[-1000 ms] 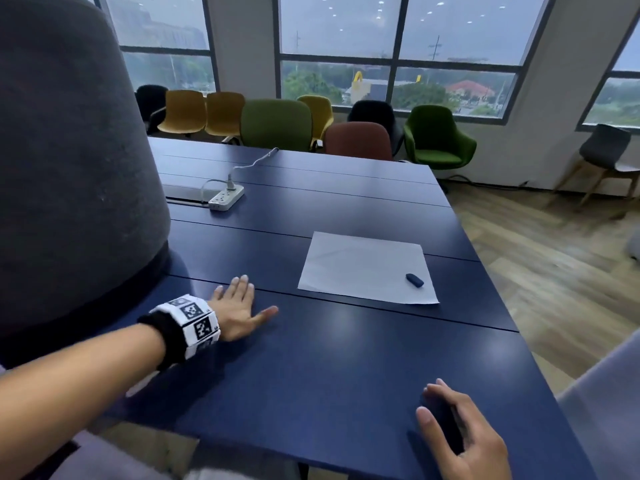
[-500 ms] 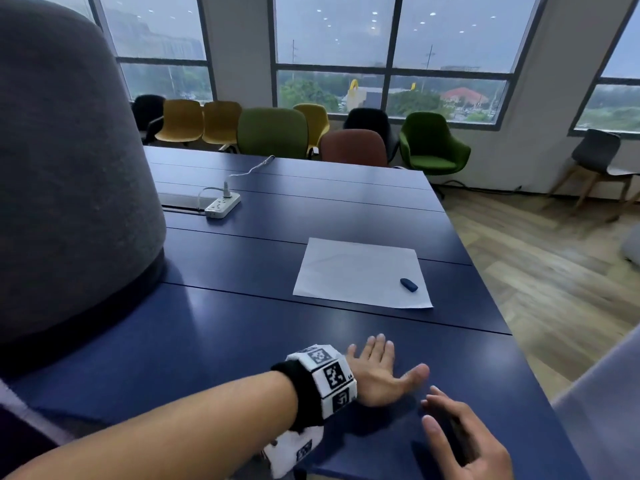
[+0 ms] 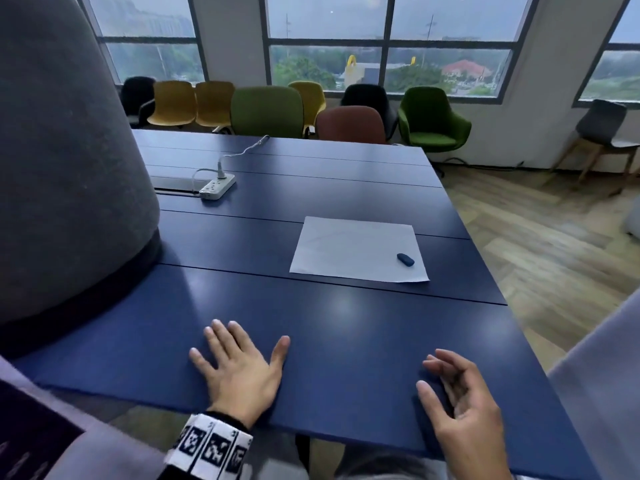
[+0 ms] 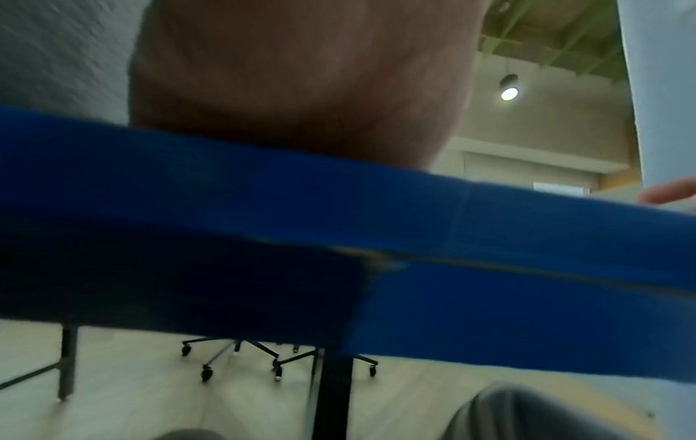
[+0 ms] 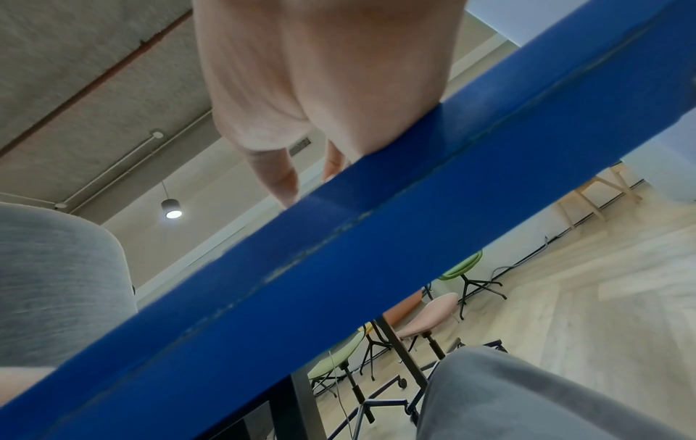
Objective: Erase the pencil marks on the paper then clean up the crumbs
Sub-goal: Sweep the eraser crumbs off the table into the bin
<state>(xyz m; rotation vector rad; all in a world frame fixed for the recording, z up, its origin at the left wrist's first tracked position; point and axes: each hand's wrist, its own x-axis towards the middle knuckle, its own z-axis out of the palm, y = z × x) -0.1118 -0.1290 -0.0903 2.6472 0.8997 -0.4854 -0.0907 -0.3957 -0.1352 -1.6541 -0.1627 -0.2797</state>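
Both empty: left hand (image 3: pixel 242 372) flat on table (image 3: pixel 346 323), right hand (image 3: pixel 464 403) loosely curled.

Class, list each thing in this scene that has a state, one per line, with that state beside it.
Paper: flat on the table, faint marks.
Eraser: lying on the paper's near right corner, untouched.
Left hand: flat on the table, fingers spread, empty.
Right hand: fingers loosely curled, empty.
Power strip: one plug in.
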